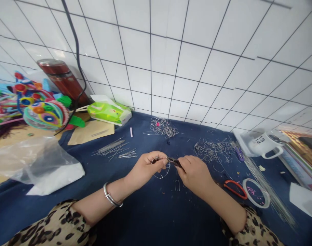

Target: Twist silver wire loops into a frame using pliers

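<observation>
My left hand [147,168] pinches a small ring of bent wire [161,177] between thumb and fingers. A pair of dark pliers [176,162] sits in my right hand [195,172], its jaws meeting the ring's upper right edge. Whether the jaws grip the wire I cannot tell. Just below the pliers, a U-shaped bit of wire [177,185] lies on the dark blue cloth [145,218]. Bundles of straight wire pieces [112,147] rest left of my hands. Tangled wire heaps [164,128] lie beyond them and to the right [213,150].
At right are a red loop-shaped object [235,189], a clear round dish [256,193] with pink bits, long wires [271,194] and a white mug [266,145]. Leftward stand a green tissue pack [109,111], a plastic bag [43,164], a red-brown flask [63,80] and colourful crafts [46,114].
</observation>
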Motion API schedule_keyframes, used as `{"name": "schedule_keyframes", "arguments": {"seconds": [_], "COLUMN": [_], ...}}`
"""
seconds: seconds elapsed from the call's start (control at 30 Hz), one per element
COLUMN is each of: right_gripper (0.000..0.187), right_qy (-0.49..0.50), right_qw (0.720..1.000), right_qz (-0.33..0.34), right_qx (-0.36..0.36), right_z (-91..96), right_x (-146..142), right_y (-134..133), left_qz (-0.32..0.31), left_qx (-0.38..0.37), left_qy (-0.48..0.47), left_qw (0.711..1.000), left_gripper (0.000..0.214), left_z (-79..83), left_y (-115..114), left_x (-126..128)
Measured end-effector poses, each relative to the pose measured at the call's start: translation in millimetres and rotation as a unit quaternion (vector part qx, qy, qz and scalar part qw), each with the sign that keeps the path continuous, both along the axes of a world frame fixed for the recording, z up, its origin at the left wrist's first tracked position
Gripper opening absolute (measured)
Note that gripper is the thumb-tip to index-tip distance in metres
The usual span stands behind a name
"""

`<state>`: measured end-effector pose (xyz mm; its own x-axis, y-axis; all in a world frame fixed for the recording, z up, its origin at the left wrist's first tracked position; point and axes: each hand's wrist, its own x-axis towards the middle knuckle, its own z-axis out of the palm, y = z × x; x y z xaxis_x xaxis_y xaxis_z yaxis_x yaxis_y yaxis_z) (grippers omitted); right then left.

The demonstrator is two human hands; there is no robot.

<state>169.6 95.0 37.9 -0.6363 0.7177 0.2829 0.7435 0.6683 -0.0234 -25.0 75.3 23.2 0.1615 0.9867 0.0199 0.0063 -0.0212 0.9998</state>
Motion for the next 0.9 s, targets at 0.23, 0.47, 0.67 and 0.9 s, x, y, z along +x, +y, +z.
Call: {"name": "schedule_keyframes", "arguments": {"seconds": [0.23, 0.47, 0.67, 0.9], "right_gripper": [0.016, 0.017, 0.019, 0.019], "right_qy": [0.011, 0.013, 0.029, 0.025], "right_qw": [0.999, 0.998, 0.996, 0.996], "right_qz": [0.014, 0.025, 0.035, 0.031], "right_qx": [-0.036, -0.052, -0.071, -0.084], "right_z": [2.2, 3.2, 3.5, 5.1], "right_x": [1.2, 1.2, 2.8, 4.1], "right_y": [0.2, 1.4, 3.0, 3.3], "left_qz": [-0.033, -0.034, -0.048, -0.037], "left_qx": [-0.002, -0.009, -0.024, -0.027], "left_qy": [0.028, 0.051, 0.019, 0.015], "left_qw": [0.999, 0.998, 0.998, 0.999], "left_gripper": [0.012, 0.012, 0.011, 0.011], "left_z": [6.8, 13.3, 12.2, 13.4], "left_y": [0.3, -1.1, -0.1, 0.5], "left_x": [-4.7, -4.8, -5.4, -4.2]}}
